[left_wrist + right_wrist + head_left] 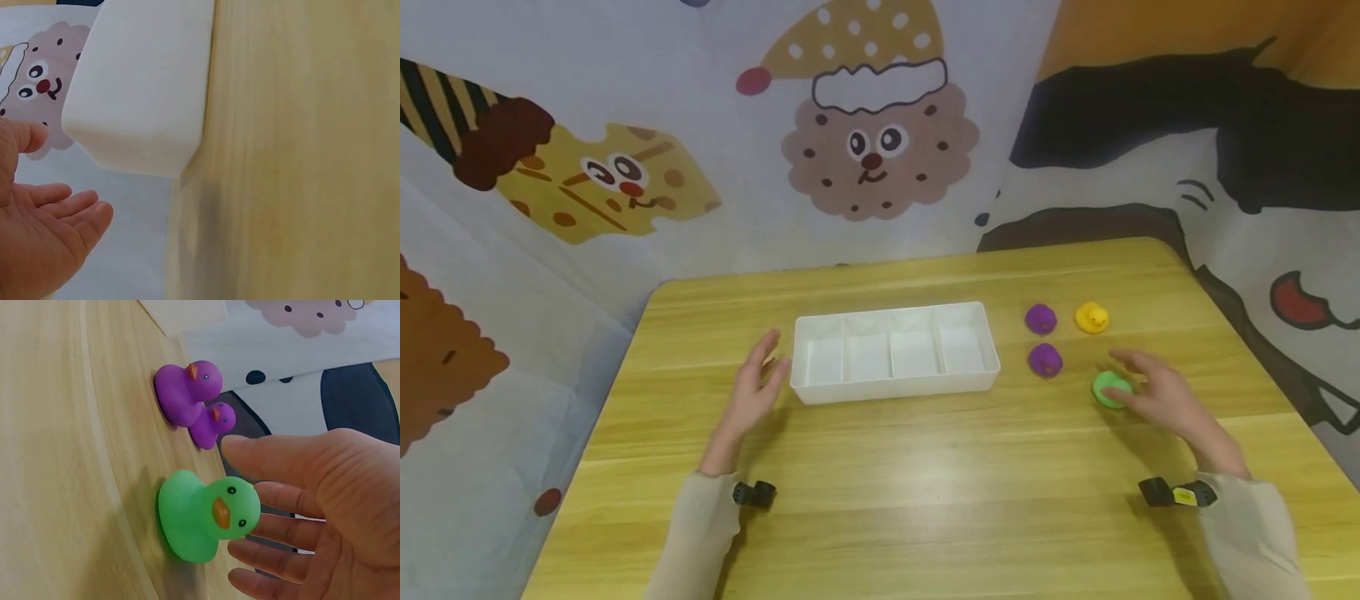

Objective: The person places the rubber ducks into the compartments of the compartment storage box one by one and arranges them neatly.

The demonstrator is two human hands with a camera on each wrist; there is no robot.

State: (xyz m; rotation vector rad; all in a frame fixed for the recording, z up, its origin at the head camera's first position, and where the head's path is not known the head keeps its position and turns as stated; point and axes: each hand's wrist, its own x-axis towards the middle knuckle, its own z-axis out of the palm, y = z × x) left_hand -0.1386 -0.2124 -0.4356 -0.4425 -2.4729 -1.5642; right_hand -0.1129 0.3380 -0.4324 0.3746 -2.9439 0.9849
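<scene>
A green rubber duck point(187, 515) stands on the table, with my right hand point(1168, 400) spread around it, thumb and fingers apart; in the right wrist view no grip on it shows. Behind it to the left are two purple rubber ducks point(1041, 319), and a yellow rubber duck point(1091, 317) stands at the back right. My left hand point(752, 392) is held at the left end of a white box point(895, 387) divided into several compartments. Its fingers are loosely extended and hold nothing; the left wrist view shows a gap between them and the box.
The wooden table point(910, 492) reaches back to a cloth backdrop point(730, 233) printed with cartoon food and animal figures. A dark camera strap is worn on each wrist, over light sleeves point(700, 525).
</scene>
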